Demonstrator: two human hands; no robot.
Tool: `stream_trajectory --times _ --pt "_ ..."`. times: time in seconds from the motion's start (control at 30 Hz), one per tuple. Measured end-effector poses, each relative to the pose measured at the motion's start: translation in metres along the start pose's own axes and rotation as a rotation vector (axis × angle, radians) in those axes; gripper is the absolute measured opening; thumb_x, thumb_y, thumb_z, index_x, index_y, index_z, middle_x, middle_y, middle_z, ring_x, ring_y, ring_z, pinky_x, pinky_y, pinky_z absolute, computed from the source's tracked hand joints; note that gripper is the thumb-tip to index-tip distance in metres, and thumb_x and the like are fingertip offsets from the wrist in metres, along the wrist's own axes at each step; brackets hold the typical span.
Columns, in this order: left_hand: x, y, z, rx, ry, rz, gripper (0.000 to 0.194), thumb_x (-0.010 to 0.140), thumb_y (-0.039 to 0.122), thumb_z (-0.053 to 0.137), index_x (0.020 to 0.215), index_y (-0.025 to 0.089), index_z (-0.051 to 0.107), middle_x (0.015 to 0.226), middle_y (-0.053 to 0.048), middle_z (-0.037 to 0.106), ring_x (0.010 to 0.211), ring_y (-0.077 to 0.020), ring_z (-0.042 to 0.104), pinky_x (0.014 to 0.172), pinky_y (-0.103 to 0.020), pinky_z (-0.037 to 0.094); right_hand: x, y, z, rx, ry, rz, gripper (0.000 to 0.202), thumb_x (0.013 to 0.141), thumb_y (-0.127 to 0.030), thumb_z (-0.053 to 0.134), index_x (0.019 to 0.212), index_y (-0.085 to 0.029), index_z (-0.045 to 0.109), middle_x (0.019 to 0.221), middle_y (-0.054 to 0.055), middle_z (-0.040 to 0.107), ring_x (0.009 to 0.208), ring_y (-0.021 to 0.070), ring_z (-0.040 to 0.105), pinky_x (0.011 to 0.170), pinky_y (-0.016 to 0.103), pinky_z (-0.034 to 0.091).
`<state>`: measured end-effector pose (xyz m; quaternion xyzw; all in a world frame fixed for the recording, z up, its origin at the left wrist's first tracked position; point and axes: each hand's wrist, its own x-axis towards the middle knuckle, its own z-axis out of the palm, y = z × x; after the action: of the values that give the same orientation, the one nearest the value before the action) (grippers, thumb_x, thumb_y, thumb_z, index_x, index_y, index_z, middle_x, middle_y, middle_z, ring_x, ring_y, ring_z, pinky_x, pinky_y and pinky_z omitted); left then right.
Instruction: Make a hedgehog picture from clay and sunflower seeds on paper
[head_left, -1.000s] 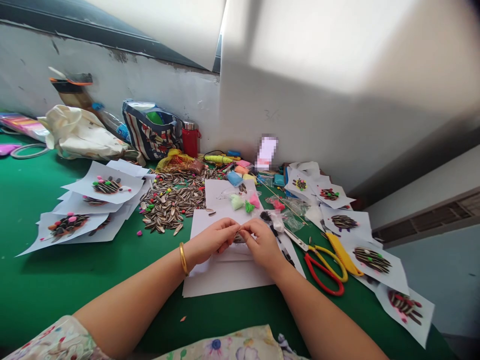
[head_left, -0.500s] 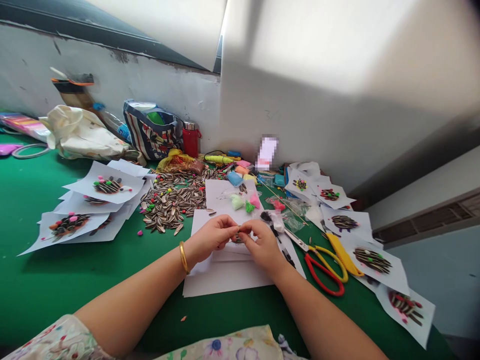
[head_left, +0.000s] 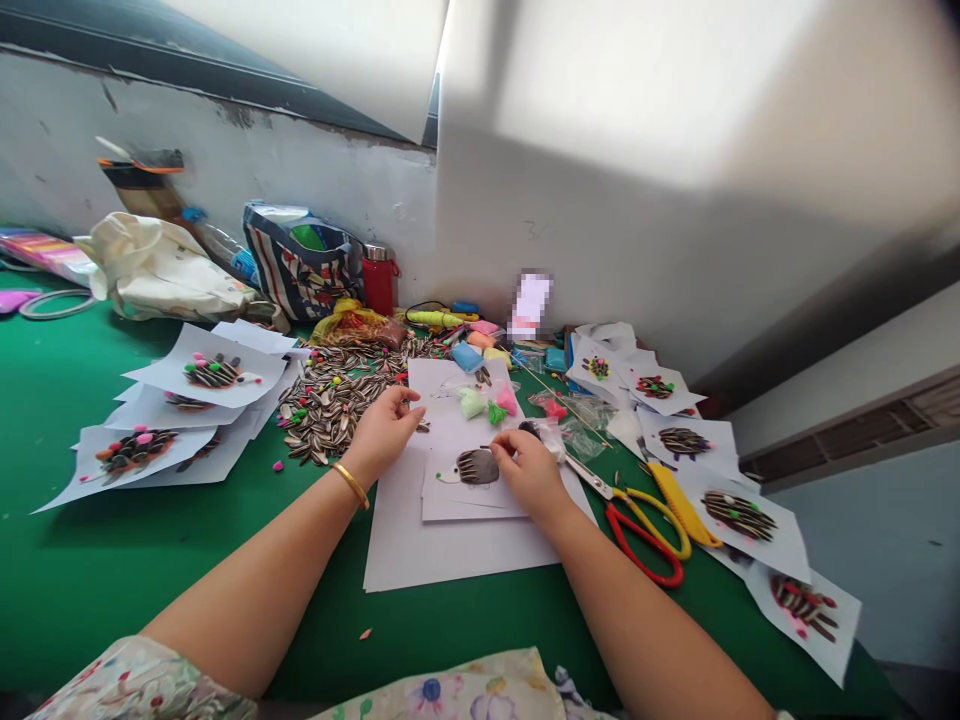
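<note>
A hedgehog figure (head_left: 478,466) with a dark clay body and striped seeds on its left part lies on a white sheet (head_left: 450,505) in front of me. My right hand (head_left: 529,472) is at the figure's right edge, thumb and index finger pinched together; anything between them is too small to make out. To the upper left, my left hand (head_left: 386,428) is raised over the sheet's edge beside the heap of sunflower seeds (head_left: 330,405), its fingers apart and nothing visible in them. Green, pink and pale clay lumps (head_left: 496,411) sit just beyond the figure.
Scissors with red and yellow handles (head_left: 645,540) and a yellow cutter (head_left: 679,500) lie at the right. Finished seed pictures (head_left: 814,610) line both sides. A red flask (head_left: 379,280), a striped bag (head_left: 296,260) and a phone (head_left: 529,303) stand at the back.
My hands have parted. The left has moved up and left toward the seeds and opened; the right has shifted slightly right, uncovering the hedgehog figure.
</note>
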<state>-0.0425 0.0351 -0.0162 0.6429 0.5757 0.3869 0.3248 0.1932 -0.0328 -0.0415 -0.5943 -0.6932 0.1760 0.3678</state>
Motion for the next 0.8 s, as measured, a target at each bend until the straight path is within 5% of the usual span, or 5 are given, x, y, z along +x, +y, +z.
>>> stream_trajectory --times 0.33,0.8 --pt "-0.021 0.002 0.022 0.167 -0.287 0.212 0.029 0.085 0.027 0.050 0.103 0.021 0.072 0.083 -0.003 0.069 0.076 -0.0196 0.061 0.071 -0.029 0.043 0.002 -0.002 0.009 -0.177 -0.109 -0.057 0.014 0.089 -0.017 0.053 0.082 -0.019 0.065 0.083 0.004 0.067 0.084 0.0198 0.058 0.076 0.031 0.041" --pt "-0.023 0.001 0.026 0.171 -0.320 0.215 0.028 0.083 0.022 0.054 0.100 0.023 0.076 0.097 -0.007 0.074 0.091 -0.0253 0.065 0.082 -0.032 0.047 0.002 -0.011 0.013 -0.443 -0.109 -0.173 0.011 0.092 -0.014 0.055 0.085 -0.019 0.063 0.085 0.008 0.066 0.085 0.0238 0.055 0.074 0.034 0.038"
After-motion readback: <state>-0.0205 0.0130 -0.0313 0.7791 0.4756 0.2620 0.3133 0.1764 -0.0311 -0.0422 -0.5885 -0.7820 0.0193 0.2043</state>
